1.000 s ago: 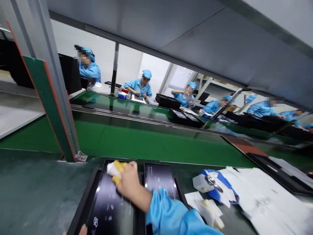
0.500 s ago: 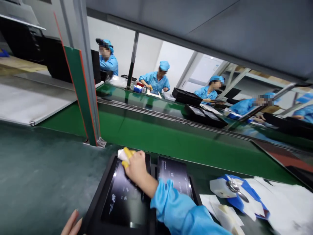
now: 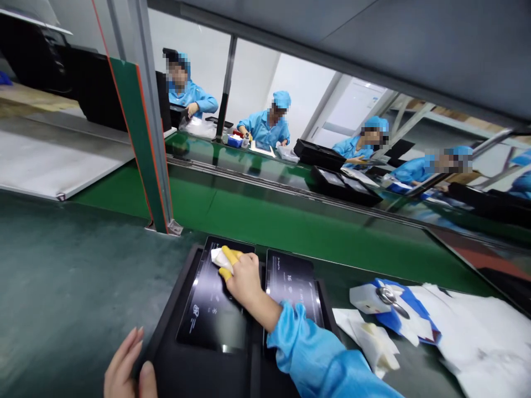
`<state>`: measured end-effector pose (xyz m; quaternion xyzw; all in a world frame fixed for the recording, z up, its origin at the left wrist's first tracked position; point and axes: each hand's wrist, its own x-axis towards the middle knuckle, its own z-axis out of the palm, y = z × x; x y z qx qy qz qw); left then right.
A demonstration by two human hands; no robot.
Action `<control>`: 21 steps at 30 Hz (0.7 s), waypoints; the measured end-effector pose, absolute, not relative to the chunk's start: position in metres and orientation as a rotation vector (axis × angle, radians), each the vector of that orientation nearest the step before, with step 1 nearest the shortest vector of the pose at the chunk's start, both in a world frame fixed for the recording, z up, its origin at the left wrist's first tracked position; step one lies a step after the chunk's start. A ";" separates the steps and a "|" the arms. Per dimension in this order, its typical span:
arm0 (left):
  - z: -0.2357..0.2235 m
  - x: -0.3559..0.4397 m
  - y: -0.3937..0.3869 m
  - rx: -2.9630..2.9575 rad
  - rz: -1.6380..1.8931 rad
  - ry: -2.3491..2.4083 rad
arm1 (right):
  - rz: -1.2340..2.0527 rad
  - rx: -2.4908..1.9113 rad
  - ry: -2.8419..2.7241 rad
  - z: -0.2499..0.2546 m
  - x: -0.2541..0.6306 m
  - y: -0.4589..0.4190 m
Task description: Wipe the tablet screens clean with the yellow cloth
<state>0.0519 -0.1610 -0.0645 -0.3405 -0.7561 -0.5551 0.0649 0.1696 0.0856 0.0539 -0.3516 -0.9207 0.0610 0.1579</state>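
My right hand (image 3: pixel 243 276), with yellow finger cots on some fingers, pinches a folded white wipe (image 3: pixel 220 260). It presses the wipe on the upper part of a dark tablet-like panel (image 3: pixel 207 307) with white print and icons. This panel lies in the left side of a black tray (image 3: pixel 194 370). A second, similar panel (image 3: pixel 286 279) sits in the tray's right side, partly behind my blue sleeve. At the tray's left edge is my left hand (image 3: pixel 128 365), its fingers apart and holding nothing; the lower part is cut off by the frame.
To the right stand a white bottle with a metal top (image 3: pixel 373 298), a blue box of wipes (image 3: pixel 415 315), crumpled wipes (image 3: pixel 375 342) and white sheets (image 3: pixel 485 337). A metal post (image 3: pixel 153 166) rises behind the tray. Across the green conveyor (image 3: pixel 249 204), several people in blue work.
The wipe has moved from the panel's top left edge a little inward across it. More of my left hand shows beside the tray. The view has shifted slightly.
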 end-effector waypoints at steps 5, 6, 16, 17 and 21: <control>-0.067 0.050 -0.161 -0.973 -1.737 -2.294 | 0.211 -0.408 -2.756 -0.010 0.204 -0.012; -0.065 0.050 -0.160 -0.981 -1.727 -2.296 | 0.245 -0.314 -2.734 -0.020 0.211 -0.027; -0.019 0.060 -0.154 -1.099 -1.483 -2.354 | 0.319 -1.080 -2.611 0.053 0.197 0.084; -0.021 0.058 -0.155 -1.129 -1.448 -2.355 | 0.297 -1.084 -2.630 0.051 0.201 0.081; -0.039 0.049 -0.158 -1.295 -1.296 -2.318 | 0.362 -0.579 -2.783 0.019 0.231 0.020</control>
